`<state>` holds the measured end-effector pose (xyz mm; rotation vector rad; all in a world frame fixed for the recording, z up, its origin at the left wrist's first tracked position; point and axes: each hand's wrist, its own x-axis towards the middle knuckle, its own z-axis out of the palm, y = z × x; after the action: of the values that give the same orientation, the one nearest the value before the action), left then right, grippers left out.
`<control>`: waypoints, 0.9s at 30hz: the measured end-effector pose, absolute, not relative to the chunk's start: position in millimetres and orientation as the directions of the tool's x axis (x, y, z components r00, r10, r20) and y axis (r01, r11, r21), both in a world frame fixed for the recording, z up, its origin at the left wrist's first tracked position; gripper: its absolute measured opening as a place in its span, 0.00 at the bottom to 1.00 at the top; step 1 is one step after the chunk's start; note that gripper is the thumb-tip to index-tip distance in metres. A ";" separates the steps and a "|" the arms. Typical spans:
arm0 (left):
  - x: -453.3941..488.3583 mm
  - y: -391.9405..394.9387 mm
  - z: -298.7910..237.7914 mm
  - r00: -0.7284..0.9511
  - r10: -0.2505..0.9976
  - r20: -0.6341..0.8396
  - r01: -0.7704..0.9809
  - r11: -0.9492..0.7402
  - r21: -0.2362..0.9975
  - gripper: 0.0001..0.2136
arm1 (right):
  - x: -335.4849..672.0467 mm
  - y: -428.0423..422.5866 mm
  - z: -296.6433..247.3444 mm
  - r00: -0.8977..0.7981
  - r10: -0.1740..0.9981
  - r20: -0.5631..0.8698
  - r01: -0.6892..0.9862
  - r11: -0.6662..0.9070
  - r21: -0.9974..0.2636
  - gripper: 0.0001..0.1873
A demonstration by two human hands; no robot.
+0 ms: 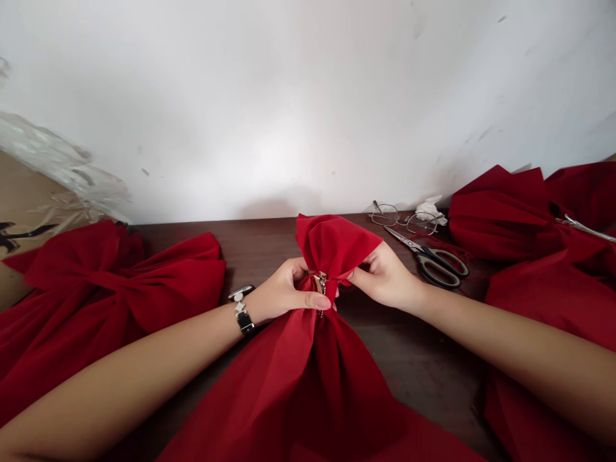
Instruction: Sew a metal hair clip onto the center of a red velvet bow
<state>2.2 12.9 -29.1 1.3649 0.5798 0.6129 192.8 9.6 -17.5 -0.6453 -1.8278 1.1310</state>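
A large red fabric bow [332, 385], gathered tightly at its middle, is held up in front of me. My left hand [293, 292] closes round the gathered part, its thumb lying across the front. Just above that thumb a small metal clip [321, 280] with a beaded chain shows at the gather. On the other side, my right hand [385, 276] pinches the cloth near the gather, its fingers partly hidden behind the fabric's upper fan. A dark watch with a decorated band [244, 312] is on my left wrist.
A finished-looking red bow [110, 276] lies at left, more red fabric [505, 218] at right. Scissors [433, 260], eyeglasses [385, 213] and a crumpled tissue [430, 210] rest on the dark table [192, 240] by the white wall. Clear plastic [58, 160] covers a box at left.
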 end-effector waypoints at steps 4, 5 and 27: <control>1.9 13.2 -28.9 0.731 0.682 -0.031 -0.098 0.150 0.984 0.16 | 192.6 11.9 -17.2 -0.542 0.756 0.369 -0.059 0.403 -0.913 0.22; 1.7 13.3 -29.0 0.735 0.677 -0.030 -0.104 0.157 0.982 0.16 | 192.4 12.0 -17.1 -0.546 0.753 0.367 -0.074 0.393 -0.916 0.22; 2.2 12.4 -30.2 0.752 0.657 -0.058 -0.174 0.282 0.943 0.15 | 188.5 5.9 -17.7 -0.554 0.752 0.358 -0.209 0.290 -0.934 0.18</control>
<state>2.2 12.4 -30.2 1.1603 0.4906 0.5870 188.5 5.9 -17.7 -0.4988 -1.6969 1.4015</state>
